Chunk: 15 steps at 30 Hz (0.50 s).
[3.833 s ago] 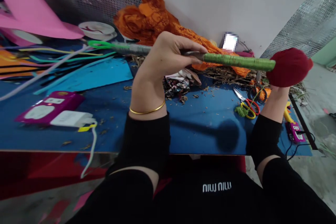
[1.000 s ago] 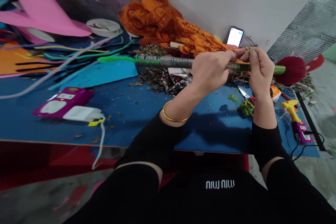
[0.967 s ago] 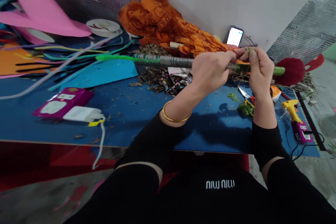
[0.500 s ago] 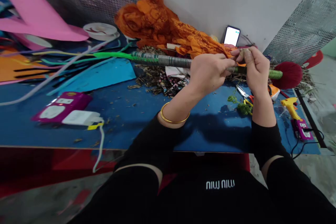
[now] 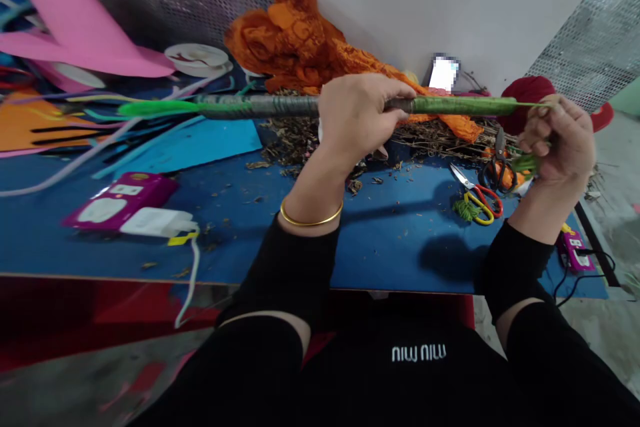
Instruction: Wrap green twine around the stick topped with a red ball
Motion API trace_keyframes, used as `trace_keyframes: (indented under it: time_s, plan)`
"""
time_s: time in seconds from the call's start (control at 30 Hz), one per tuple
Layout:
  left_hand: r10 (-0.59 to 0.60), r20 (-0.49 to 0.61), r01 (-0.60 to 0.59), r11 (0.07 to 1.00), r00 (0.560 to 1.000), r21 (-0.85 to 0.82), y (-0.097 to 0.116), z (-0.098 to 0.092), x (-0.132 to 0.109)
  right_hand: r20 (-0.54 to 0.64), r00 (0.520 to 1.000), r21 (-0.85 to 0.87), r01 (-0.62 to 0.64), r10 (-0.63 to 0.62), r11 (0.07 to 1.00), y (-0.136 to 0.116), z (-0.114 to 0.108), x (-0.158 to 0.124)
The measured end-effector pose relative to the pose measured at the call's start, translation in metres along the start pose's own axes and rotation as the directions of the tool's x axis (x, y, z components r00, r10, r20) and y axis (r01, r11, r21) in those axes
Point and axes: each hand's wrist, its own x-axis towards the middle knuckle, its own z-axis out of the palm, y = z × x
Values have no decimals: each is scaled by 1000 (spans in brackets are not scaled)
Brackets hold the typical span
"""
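My left hand is wrapped round the middle of a long stick, held level above the blue table. The stick is grey-taped on its left part, ends in a bright green tip at the far left, and is bound in green on its right part. A dark red ball sits at the stick's right end, partly hidden behind my right hand. That hand is closed in a pinch on a thin green strand running from the stick, with a green tuft below its fingers.
Orange fabric is heaped at the back, with dry plant scraps in front. Scissors lie at the right beside black-handled ones. A magenta power strip with a white charger sits at the left. Foam sheets and strips fill the far left; a phone leans on the white board.
My right hand has left the stick and pulled out to the right, drawing the green strand with it. My left hand has slid leftward along the stick, which has shifted left.
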Motion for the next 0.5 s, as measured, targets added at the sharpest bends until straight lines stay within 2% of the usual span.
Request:
trace_keyframes:
  time_s: [0.1,0.17,0.23,0.33,0.4,0.5]
  plan:
    - [-33,5,33,999,999,-16,-9,-6,2,-253,966,51,72,-57,996,7,-32,8]
    - [-53,18,53,997,998,-50,-11,-9,2,-362,931,117,84,-37,990,13,-52,13]
    - [-63,30,65,994,998,-86,-12,-10,3,-396,918,145,83,-19,986,20,-67,17]
    - [-57,42,63,988,997,-141,-15,-12,3,-467,881,47,116,-81,992,31,-80,23]
    - [-50,80,67,971,996,-227,-19,-12,4,-503,857,-3,124,-108,992,38,-81,28]
    - [-29,152,88,913,988,-398,-25,-9,5,-494,864,-32,89,-93,996,49,-74,35]
